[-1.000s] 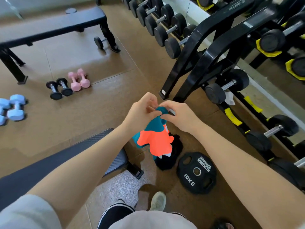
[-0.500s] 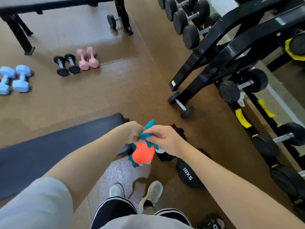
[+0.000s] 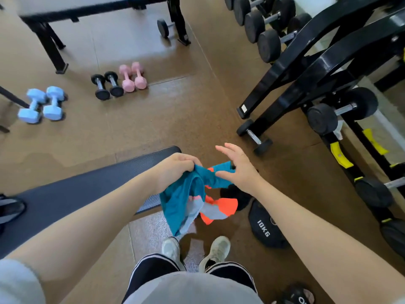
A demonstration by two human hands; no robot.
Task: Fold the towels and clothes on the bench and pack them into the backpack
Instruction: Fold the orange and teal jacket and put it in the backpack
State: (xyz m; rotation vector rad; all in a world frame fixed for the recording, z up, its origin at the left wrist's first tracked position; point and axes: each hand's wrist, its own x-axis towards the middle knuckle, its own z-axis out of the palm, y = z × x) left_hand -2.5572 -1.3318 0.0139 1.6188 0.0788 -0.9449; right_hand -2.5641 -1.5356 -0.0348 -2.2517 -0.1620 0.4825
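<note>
Here the left hand [image 3: 175, 170] grips the down-hanging teal cloth [image 3: 182, 198]; right hand [image 3: 237, 170] spread.

Bare floor [image 3: 175, 119] lies open ahead; the dumbbell rack [image 3: 311, 69] and a loose dumbbell [image 3: 254, 137] crowd the right.

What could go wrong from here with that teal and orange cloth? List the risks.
1. Only the left hand grips the teal and orange cloth; the right hand is spread open, so the bunched cloth may slip loose.
2. The cloth hangs past the end of the bench, above the floor and shoes; dropped, it would likely land there and get dirty.
</note>
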